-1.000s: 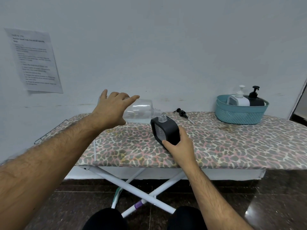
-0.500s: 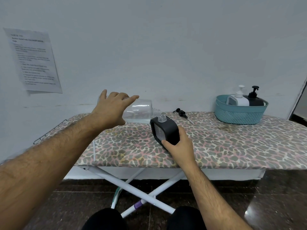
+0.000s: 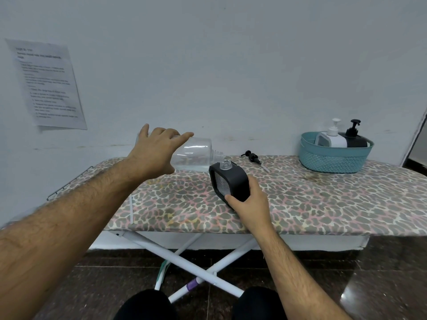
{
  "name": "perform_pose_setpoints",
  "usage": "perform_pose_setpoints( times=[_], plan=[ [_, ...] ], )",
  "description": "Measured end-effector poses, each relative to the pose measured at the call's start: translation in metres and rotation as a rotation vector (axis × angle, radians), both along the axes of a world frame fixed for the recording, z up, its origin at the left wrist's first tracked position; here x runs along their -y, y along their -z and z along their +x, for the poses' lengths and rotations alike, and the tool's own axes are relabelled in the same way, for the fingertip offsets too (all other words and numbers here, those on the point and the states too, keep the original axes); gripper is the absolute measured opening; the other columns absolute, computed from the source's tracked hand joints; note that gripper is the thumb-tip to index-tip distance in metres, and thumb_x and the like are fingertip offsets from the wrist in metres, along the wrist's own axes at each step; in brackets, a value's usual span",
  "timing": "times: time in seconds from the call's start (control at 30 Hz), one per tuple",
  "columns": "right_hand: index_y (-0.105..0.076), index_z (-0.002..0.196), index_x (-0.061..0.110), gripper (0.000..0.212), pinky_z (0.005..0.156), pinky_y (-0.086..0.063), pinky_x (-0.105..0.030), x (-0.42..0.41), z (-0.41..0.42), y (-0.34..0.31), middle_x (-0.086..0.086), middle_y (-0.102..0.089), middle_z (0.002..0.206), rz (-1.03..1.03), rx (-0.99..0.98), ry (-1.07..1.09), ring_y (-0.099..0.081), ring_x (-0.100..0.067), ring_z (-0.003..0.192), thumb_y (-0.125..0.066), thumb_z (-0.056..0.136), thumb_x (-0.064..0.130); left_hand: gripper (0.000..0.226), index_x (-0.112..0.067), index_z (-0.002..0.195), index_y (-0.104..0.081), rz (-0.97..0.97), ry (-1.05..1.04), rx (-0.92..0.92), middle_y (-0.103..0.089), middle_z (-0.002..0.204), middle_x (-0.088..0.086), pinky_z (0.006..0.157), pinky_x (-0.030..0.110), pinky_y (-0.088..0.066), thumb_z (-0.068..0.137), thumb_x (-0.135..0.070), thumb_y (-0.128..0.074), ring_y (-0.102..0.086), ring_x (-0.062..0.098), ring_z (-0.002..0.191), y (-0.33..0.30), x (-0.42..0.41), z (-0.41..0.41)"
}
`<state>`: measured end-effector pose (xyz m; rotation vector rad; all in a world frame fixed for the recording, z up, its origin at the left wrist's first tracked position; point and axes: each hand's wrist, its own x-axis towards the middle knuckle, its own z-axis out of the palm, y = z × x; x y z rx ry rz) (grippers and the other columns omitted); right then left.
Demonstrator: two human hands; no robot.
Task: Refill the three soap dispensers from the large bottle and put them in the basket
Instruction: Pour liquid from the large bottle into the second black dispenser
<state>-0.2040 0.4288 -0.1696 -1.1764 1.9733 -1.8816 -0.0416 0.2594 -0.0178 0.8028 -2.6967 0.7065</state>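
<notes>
Large bottle [image 3: 194, 155] tipped in left grip [image 3: 154, 153]; right grip [image 3: 249, 202] clasps dispenser [image 3: 228, 181] on leopard-print ironing board [image 3: 323, 204]; white wall [image 3: 231, 65]

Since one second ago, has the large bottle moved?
No. The large bottle keeps its tilt, its mouth above the black dispenser's neck, same place against the ironing board.
</notes>
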Motion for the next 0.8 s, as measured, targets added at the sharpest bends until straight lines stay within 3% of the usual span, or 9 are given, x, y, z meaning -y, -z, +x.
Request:
perform_pose_setpoints(
  times=[0.13, 0.23, 0.53, 0.7, 0.8],
  plan=[
    [-0.051, 0.119, 0.04, 0.05, 0.077, -0.057, -0.022, 0.0009, -0.0005, 0.0007, 0.02, -0.066, 0.103, 0.002, 0.008, -0.005, -0.065, 0.002, 0.093, -0.077, 0.081, 0.021, 0.102, -0.038, 0.154, -0.012, -0.002, 0.0, 0.001, -0.038, 0.152, 0.0, 0.118, 0.059, -0.011, 0.078, -0.037, -0.08, -0.034, 0.026, 0.14, -0.0003, 0.0002, -0.0006],
    [-0.051, 0.118, 0.038, 0.049, 0.074, -0.053, -0.015, 0.0007, -0.0001, -0.0001, 0.021, -0.066, 0.102, 0.006, -0.003, -0.002, -0.063, 0.006, 0.092, -0.077, 0.081, 0.02, 0.102, -0.038, 0.154, -0.011, 0.0, -0.002, 0.001, -0.038, 0.152, 0.0, 0.118, 0.059, -0.011, 0.078, -0.037, -0.08, -0.033, 0.026, 0.14, -0.0005, -0.0001, -0.0001],
    [-0.053, 0.117, 0.037, 0.048, 0.073, -0.06, -0.031, 0.0018, -0.0009, 0.0016, 0.015, -0.068, 0.097, -0.003, 0.003, 0.005, -0.067, -0.003, 0.087, -0.077, 0.08, 0.019, 0.101, -0.037, 0.155, -0.011, 0.009, -0.009, 0.008, -0.036, 0.153, 0.0, 0.118, 0.059, -0.01, 0.08, -0.033, -0.078, -0.032, 0.026, 0.141, -0.0018, -0.0036, 0.0012],
    [-0.053, 0.115, 0.037, 0.047, 0.071, -0.051, -0.011, 0.0003, -0.0003, -0.0006, 0.019, -0.067, 0.1, -0.001, -0.005, -0.002, -0.063, 0.007, 0.089, -0.077, 0.08, 0.018, 0.102, -0.037, 0.155, -0.011, -0.002, -0.003, 0.007, -0.037, 0.153, 0.0, 0.119, 0.058, -0.011, 0.079, -0.034, -0.079, -0.033, 0.026, 0.14, 0.0002, -0.0028, 0.0006],
    [-0.054, 0.116, 0.036, 0.046, 0.069, -0.049, -0.007, -0.0001, 0.0002, -0.0011, 0.019, -0.067, 0.1, 0.001, 0.003, -0.005, -0.062, 0.008, 0.09, -0.077, 0.08, 0.018, 0.102, -0.037, 0.155, -0.011, -0.002, -0.001, 0.005, -0.037, 0.153, 0.001, 0.119, 0.059, -0.011, 0.079, -0.033, -0.079, -0.033, 0.026, 0.14, -0.0007, -0.003, 0.001]
  ],
)
